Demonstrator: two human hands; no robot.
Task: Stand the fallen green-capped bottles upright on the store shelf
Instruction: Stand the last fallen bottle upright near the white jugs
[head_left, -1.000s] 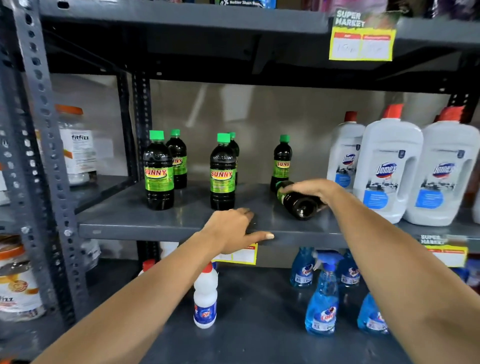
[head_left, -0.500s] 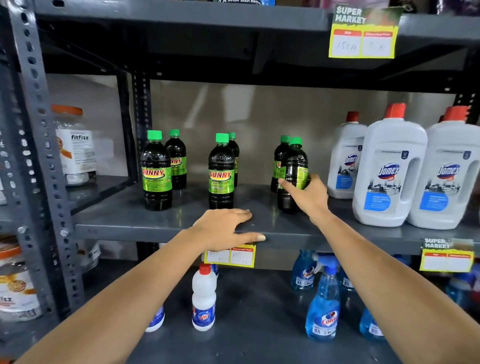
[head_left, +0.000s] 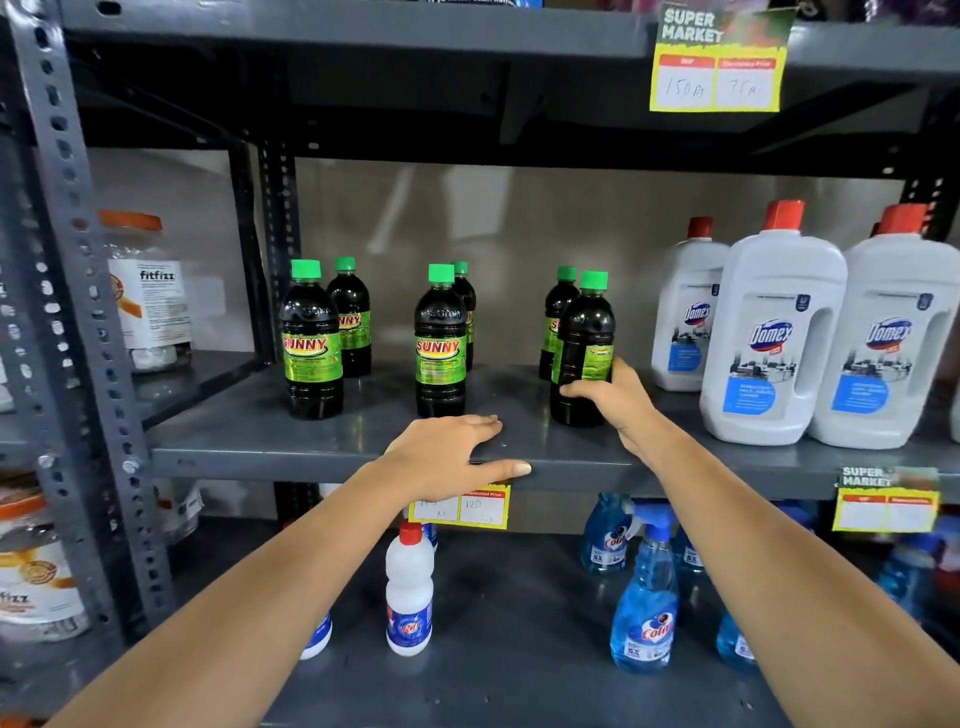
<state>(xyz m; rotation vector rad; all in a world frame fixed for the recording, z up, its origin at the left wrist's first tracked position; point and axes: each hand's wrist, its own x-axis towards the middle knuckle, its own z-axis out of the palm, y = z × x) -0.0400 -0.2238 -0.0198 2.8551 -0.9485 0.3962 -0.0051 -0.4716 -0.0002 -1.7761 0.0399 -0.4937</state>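
Several dark green-capped SUNNY bottles stand upright in pairs on the grey middle shelf (head_left: 322, 447). My right hand (head_left: 613, 400) grips the lower body of the front right bottle (head_left: 584, 332), which stands upright with its label turned sideways; another bottle (head_left: 560, 306) stands just behind it. The front left bottle (head_left: 310, 343) and front middle bottle (head_left: 440, 343) each have one more behind them. My left hand (head_left: 447, 457) rests flat on the shelf's front edge, fingers spread, holding nothing. No bottle lies on its side.
Large white Domex jugs (head_left: 774, 332) with red caps crowd the shelf right of my right hand. Below are blue spray bottles (head_left: 644, 613) and a small white bottle (head_left: 409, 592). Fitfizz jars (head_left: 150, 296) sit on the left rack. Yellow price tags (head_left: 717, 67) hang from the shelf edges.
The bottle that lay on its side under my right hand a second ago now stands upright, and my right hand has closed around its lower body. My left hand has stayed put.
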